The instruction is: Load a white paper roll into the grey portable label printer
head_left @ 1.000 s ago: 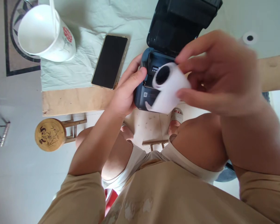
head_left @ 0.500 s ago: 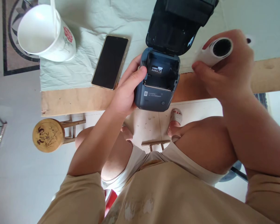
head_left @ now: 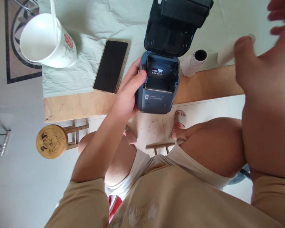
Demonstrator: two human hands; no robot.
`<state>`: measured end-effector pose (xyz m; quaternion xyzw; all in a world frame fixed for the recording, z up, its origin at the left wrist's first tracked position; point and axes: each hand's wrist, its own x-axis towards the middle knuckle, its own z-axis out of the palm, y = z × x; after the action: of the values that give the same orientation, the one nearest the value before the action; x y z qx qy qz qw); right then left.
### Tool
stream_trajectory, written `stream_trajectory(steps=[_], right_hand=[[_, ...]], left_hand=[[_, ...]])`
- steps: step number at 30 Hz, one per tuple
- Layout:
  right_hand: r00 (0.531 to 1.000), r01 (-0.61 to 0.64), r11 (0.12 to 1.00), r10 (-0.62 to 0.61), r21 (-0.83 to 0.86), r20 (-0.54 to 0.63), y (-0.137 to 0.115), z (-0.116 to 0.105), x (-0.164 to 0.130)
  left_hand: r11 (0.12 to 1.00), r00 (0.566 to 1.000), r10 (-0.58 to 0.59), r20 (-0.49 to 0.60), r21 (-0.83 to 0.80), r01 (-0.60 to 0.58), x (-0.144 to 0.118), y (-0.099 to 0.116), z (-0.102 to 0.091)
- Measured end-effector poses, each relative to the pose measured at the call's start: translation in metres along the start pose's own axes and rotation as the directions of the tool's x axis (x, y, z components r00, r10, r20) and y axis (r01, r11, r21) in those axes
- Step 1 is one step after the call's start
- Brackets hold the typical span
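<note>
A dark blue portable label printer (head_left: 154,101) is gripped along its left side by my left hand (head_left: 130,91), the thumb over its edge. Its black lid (head_left: 168,34) is swung up, showing a hollow compartment with a small printed label inside. Right of the printer, a white roll (head_left: 190,65) with a dark hollow core stands on the table. Farther right is a second white roll or cylinder (head_left: 224,56), partly hidden behind my right thumb. My right hand (head_left: 268,60) is raised at the right edge, fingers and thumb spread, blurred, with nothing seen in it.
A phone (head_left: 111,66) with a dark screen lies left of the printer. Beyond it stands a white flowered bucket (head_left: 68,52) at the table corner. Pale cloth (head_left: 85,19) covers the table behind a bare wooden edge (head_left: 73,107). A round wooden stool (head_left: 51,141) stands below, left.
My right hand has let go of the white roll, which now stands beside the printer, and has moved right with fingers spreading. My left hand still holds the printer.
</note>
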<state>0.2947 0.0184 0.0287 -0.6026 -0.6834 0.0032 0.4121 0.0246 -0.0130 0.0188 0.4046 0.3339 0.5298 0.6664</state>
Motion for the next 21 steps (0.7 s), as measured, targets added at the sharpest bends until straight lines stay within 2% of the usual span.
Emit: stream_trajectory(steps=[2,4,6,9,12,14,16,19,20,21], right_hand=[[0.976,-0.140,0.981,0.159,-0.134,0.149,0.008,0.005,0.003],[0.945,-0.216,0.956,0.256,-0.199,0.204,0.011,0.011,0.005],[0.939,-0.234,0.950,0.276,-0.208,0.206,0.013,0.013,0.006],[0.957,-0.188,0.968,0.218,-0.168,0.189,0.016,0.011,0.003],[0.981,-0.142,0.988,0.134,0.054,0.137,0.020,0.009,-0.001],[0.987,-0.140,0.955,0.115,0.260,0.109,0.020,0.012,-0.002],[0.969,-0.246,0.844,0.208,0.477,0.132,0.019,0.017,-0.001],[0.874,-0.475,0.586,0.400,0.656,0.276,0.011,0.023,0.000],[0.869,-0.481,0.556,0.401,0.677,0.289,0.006,0.022,-0.001],[0.900,-0.425,0.580,0.356,0.695,0.253,-0.002,0.020,-0.002]], left_hand=[[0.999,1.000,0.018,-0.004,-0.029,-0.018,0.000,0.000,0.001],[0.999,1.000,0.022,0.005,-0.033,-0.022,0.000,0.000,0.002],[1.000,1.000,0.007,0.018,-0.025,-0.007,0.000,0.000,0.002],[1.000,1.000,-0.002,0.027,-0.012,0.002,0.000,0.000,0.000],[1.000,1.000,0.006,0.026,-0.002,-0.006,0.000,0.000,0.000],[1.000,1.000,0.008,0.022,-0.004,-0.008,0.000,0.000,0.000],[1.000,1.000,0.006,0.023,-0.002,-0.006,0.000,0.001,0.000],[1.000,1.000,-0.021,0.023,0.001,0.021,0.001,0.001,-0.001],[0.999,0.999,-0.034,0.016,0.002,0.034,0.001,0.001,-0.001],[0.999,0.999,-0.049,0.004,0.001,0.049,0.001,0.001,-0.002]])
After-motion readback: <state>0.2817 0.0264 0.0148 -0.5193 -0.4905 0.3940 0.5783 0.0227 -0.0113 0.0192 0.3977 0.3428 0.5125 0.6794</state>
